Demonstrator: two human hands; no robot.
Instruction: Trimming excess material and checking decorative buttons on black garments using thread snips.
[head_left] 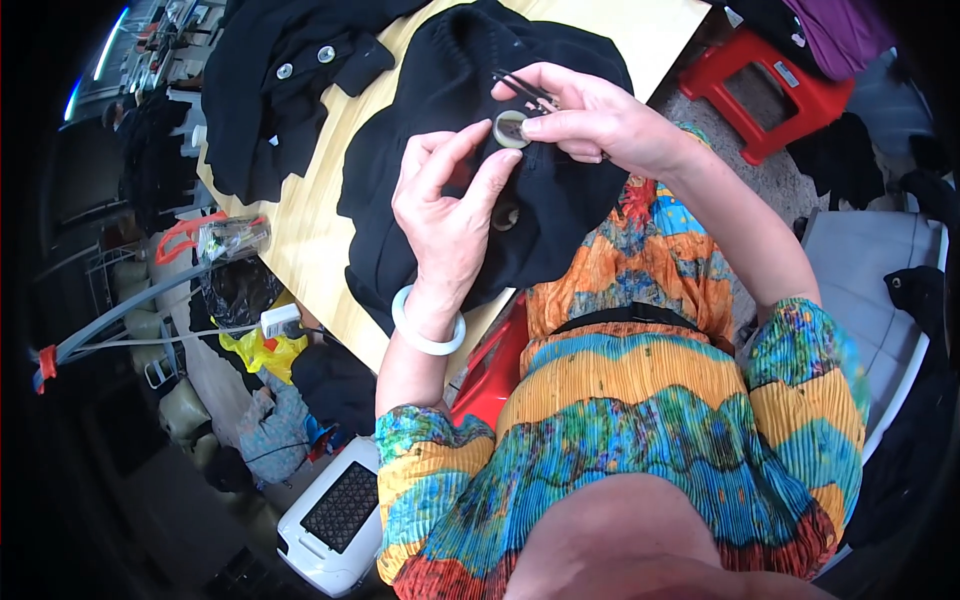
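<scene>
A round, pale-rimmed button [511, 130] is held up over a black garment [400, 190] on the table. My left hand [445, 200] pinches the button's edge between thumb and index finger. My right hand [610, 122] is closed around a thin black two-pronged tool [522, 88], like snips or tweezers, and its thumb reaches the button's right side. Any needle or thread is too fine to make out. Lower on the garment, another button [506, 216] shows beside my left hand.
A second black garment [280, 110] with large buttons lies on the wooden table [310, 235] at the far left. A red stool [765, 95] stands at the far right. On the right is a grey-topped surface [860, 280]. Behind my left arm, another person [275, 430] is low at the left.
</scene>
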